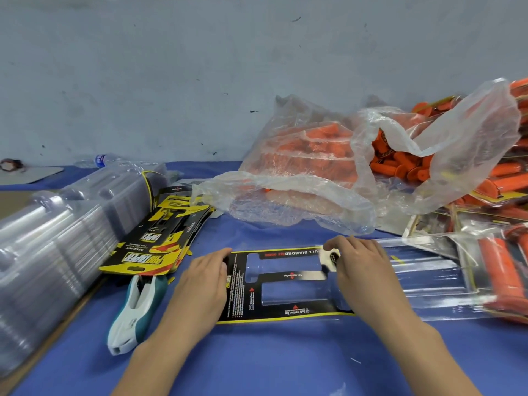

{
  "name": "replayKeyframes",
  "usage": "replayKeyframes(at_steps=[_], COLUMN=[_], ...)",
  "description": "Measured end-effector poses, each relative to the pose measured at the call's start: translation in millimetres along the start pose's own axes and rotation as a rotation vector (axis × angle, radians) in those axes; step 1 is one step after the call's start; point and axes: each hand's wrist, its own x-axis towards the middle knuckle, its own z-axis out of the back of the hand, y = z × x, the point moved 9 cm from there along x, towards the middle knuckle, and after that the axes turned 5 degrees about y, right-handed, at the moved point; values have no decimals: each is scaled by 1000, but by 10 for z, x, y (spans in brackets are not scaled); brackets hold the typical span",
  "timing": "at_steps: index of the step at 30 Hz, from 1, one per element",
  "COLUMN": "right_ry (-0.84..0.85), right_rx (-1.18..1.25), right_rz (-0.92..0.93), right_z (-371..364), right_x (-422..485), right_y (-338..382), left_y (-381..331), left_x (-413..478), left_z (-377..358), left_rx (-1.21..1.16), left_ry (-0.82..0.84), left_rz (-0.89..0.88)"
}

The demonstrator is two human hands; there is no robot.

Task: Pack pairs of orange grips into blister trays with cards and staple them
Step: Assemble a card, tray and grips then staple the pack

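Observation:
A black and yellow card (281, 284) lies in a clear blister tray (423, 275) on the blue table in front of me. My left hand (204, 284) rests on the card's left end with straight fingers. My right hand (361, 267) lies over the card's right part, its fingers curled at the card's upper edge. Loose orange grips (400, 164) fill an open plastic bag at the back right. A white and teal stapler (137, 310) lies left of my left hand.
A long stack of clear blister trays (57, 241) runs along the left. A pile of printed cards (163, 238) lies beside it. Packed trays with orange grips (500, 270) are heaped at the right. A second bag of grips (300, 172) sits behind the card.

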Motion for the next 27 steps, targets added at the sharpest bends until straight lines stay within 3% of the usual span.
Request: replayKeyframes(at_steps=[27], right_ry=[19], right_rx=[30], right_rz=[-40], right_z=[-105], right_x=[15], right_y=[-94], left_y=[97], left_x=[37], left_z=[-112], left_rx=[-123], left_ry=[0], left_rz=[-19])
